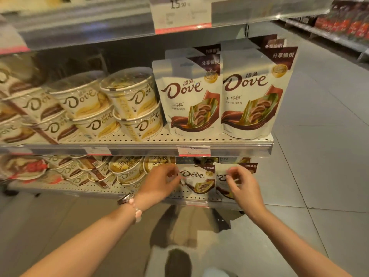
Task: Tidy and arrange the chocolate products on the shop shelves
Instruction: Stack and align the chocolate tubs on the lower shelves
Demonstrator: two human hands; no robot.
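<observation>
Landmark: the middle shelf edge (139, 150), a metal strip with a price tag (193, 151) near its right end.
Above the edge: two rows of upright white Dove chocolate pouches (253, 92), the right row close to the shelf's right end; left of them, stacked Dove chocolate tubs (131, 102), two high.
Below the edge: the lower shelf (79, 188), perforated, with bare strip along its front lip.
Lower pouches: a Dove pouch (196, 179) stands under the price tag; a second pouch (221, 176) sits just to its right, mostly hidden.
Left hand (159, 184): reaches in below the edge, fingers curled at the left side of the first lower pouch; actual grip cannot be told. A bracelet (136, 211) circles the wrist.
Right hand (245, 186): in front of the second pouch, thumb and fingertips drawn near each other, pinch unclear.
Open room: grey tiled floor (319, 176) lies clear right of the shelf end.
</observation>
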